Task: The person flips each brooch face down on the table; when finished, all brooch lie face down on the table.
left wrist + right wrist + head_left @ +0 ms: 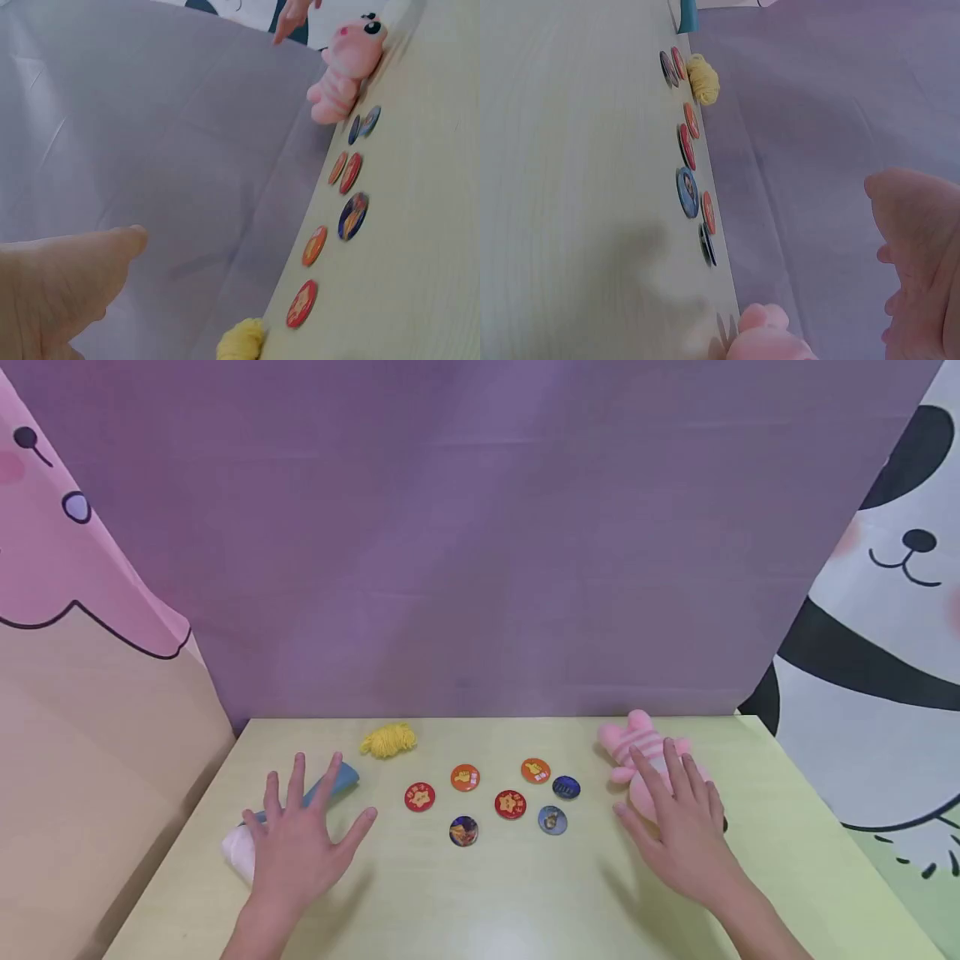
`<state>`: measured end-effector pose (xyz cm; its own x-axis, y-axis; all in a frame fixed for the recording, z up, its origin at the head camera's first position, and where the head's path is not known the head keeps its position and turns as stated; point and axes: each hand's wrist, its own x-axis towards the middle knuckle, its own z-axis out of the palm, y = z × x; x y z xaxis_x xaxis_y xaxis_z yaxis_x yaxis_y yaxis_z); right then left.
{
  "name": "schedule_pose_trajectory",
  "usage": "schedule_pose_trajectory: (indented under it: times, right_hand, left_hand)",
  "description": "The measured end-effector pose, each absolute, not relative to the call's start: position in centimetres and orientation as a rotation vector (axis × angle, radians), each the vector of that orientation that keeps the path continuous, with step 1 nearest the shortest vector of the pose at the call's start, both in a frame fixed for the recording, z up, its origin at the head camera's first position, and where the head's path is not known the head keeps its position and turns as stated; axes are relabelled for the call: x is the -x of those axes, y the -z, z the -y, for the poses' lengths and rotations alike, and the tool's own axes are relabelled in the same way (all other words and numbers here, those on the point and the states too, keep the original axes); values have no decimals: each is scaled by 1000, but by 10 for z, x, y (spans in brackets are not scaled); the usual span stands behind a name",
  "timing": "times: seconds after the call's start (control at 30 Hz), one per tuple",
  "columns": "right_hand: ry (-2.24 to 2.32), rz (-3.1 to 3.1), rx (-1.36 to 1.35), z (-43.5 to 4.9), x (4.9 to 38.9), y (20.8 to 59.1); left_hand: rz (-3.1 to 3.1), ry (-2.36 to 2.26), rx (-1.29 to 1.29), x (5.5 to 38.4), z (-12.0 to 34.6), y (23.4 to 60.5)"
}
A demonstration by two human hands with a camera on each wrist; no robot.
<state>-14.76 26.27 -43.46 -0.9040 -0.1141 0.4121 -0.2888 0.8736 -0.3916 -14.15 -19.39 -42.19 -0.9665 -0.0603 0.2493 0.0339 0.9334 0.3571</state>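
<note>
Here, observe on the left hand fingers and thumb spread wide, raised above the table and, in the head view, partly covering a blue-and-white object at the table's left. Observe on the right hand fingers straight and somewhat less spread, thumb set out to the side, also raised, partly covering a pink striped toy animal toward the right rear. Between the hands, locate seven round badges: two red with a gold star, two orange with a thumbs-up, one dark blue, one lighter blue just beside it, and one dark, multicoloured, nearest the front edge. Behind these, toward the left, locate a yellow yarn bundle. Beyond the rear edge, note a purple backdrop; at right, a panda print.
</note>
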Motion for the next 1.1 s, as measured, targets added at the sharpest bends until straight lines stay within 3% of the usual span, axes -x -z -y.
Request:
schedule_pose_trajectory:
  times: [0.4, 0.83, 1.1]
  right_hand:
    - [-603, 2783, -477, -199, 176, 431]
    - [-895, 2885, -806, -81, 218, 446]
    - [-908, 2907, -890, -63, 223, 466]
  left_hand:
    - [2749, 658, 181, 164, 164, 447]
    - [2861, 968, 193, 203, 146, 478]
    - [2923, 978, 193, 208, 133, 488]
